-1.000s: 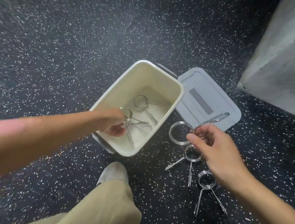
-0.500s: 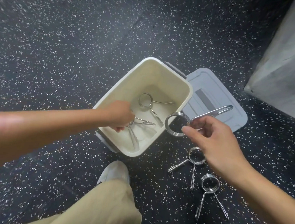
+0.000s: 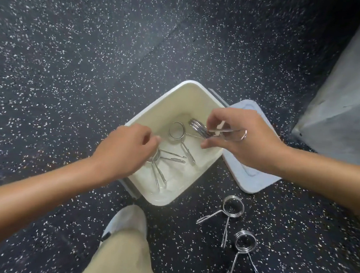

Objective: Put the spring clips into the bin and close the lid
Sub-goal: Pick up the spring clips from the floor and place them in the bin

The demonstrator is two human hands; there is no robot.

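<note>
Left hand (image 3: 126, 151): inside the cream rectangular plastic bin (image 3: 165, 197), fingers curled loosely over the coil of a chrome wire spring clip (image 3: 161, 167) lying on the bin floor; whether they grip it cannot be told. Right hand (image 3: 242, 141): over the bin's right rim, fingers pinched on another chrome spring clip (image 3: 199, 128), long axis roughly level, coil leftward above the bin's interior, so the drop is straight down. Two chrome spring clips (image 3: 232, 206) (image 3: 245, 242) on the speckled black floor below, nearer the right hand; pale grey lid (image 3: 251, 180) just right of the bin.
</note>
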